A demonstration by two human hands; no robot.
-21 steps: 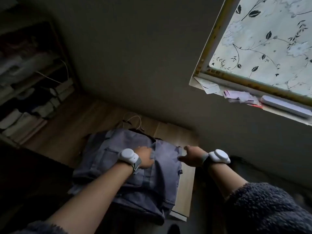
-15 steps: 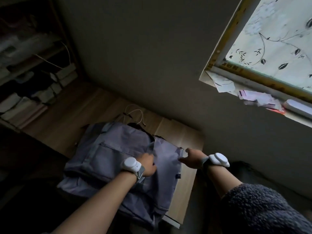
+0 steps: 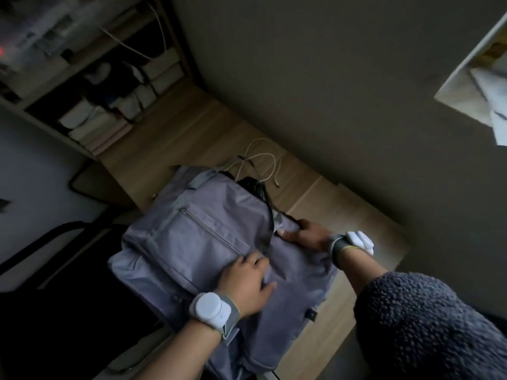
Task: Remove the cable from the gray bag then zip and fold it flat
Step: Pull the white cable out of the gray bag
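The gray bag (image 3: 197, 242) lies flat on the wooden desk (image 3: 343, 212), its front zip pocket facing up and a dark opening at its far end. A white cable (image 3: 263, 157) lies coiled on the desk just beyond the bag, outside it. My left hand (image 3: 248, 281) grips a bunch of the bag's fabric near its middle. My right hand (image 3: 304, 234) pinches the bag's right edge by the dark zip line. Both wrists carry white bands.
A shelf (image 3: 90, 86) with boxes, folded items and a loose cord stands at the far left. A dark chair (image 3: 63, 270) sits left of the desk. The gray wall (image 3: 329, 78) runs behind, with a window corner (image 3: 482, 78) at the upper right.
The view has swung down and to the left. My right hand moved onto the bag's right edge and took hold of it. My left hand keeps its hold on the fabric.
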